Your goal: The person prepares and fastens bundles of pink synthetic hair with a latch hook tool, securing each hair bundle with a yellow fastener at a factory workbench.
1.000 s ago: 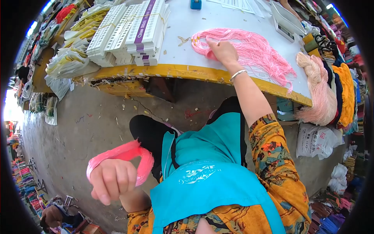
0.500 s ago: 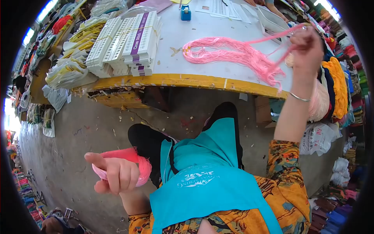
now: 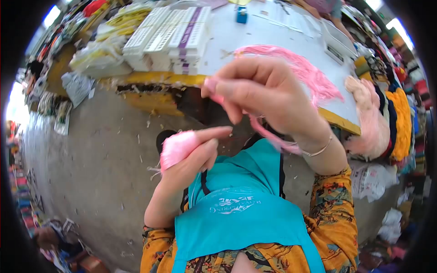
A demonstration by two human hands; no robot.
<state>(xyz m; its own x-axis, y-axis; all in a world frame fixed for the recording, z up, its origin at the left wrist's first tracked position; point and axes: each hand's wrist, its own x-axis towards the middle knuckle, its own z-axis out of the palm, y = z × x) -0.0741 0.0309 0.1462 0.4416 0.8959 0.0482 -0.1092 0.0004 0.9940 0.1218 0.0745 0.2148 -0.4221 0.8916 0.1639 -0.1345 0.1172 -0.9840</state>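
My left hand (image 3: 193, 157) is held above my lap, its index finger stretched out and the other fingers curled. A bundle of pink thread (image 3: 178, 148) covers its back, with loose ends hanging by the wrist. Just above and to the right, my right hand (image 3: 268, 95) pinches a strand of pink thread (image 3: 273, 139), which sags in a loop below the wrist. Behind that hand, a spread skein of lighter pink thread (image 3: 314, 75) lies on the white table (image 3: 223, 34), partly hidden.
Stacks of white hole-punched cards (image 3: 189, 38) stand at the table's left, beside plastic-wrapped packets (image 3: 102, 50). A blue dispenser (image 3: 241, 15) and a white tray (image 3: 337, 43) are farther back. Orange yarn (image 3: 399, 123) and pale pink yarn (image 3: 375, 120) hang at the right edge. Another person's arm (image 3: 309, 8) shows at the far side.
My right hand has come down and left from over the table, bringing the strand close to my left hand. My left hand has risen to the right and turned. The view has shifted slightly.
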